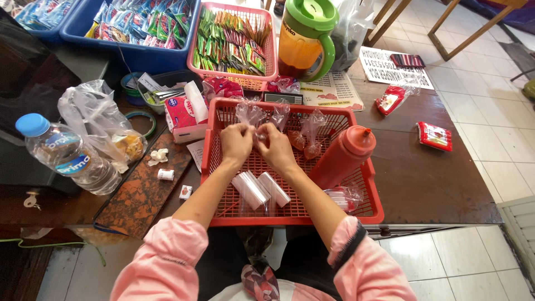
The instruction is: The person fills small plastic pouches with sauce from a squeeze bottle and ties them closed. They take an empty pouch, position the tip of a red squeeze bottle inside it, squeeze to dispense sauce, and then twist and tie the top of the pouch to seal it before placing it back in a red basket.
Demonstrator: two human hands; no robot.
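Brown wood makes the table (446, 184), and white floor tiles show past its edge at 3 o'clock. On it sits a red basket (372, 207) with holes in it. Over the middle of the basket, the left hand (236, 142) and the right hand (276, 146) are close together, knuckles nearly touching. Both hands pinch the top of 1 small clear bag (260, 135) between their fingertips. It looks like the hands are tying or twisting the bag shut, though the knot itself is hidden by the fingers.

At 12 o'clock from the hands, a few tied little bags (310, 129) stand inside the basket, some with orange-red sauce in them. At 3 o'clock a red squeeze bottle (343, 158) lies tilted in the basket. At 6 o'clock, under the wrists, lie white packs of flat bags (259, 188).

Outside the basket, a water bottle with a blue cap (67, 156) lies at 9 o'clock. A pink basket of sachets (233, 42) and a green and orange jug (306, 36) stand at 12 o'clock.

To end this step, the twist needs a tight pull, I think, with the bag kept upright so nothing leaks
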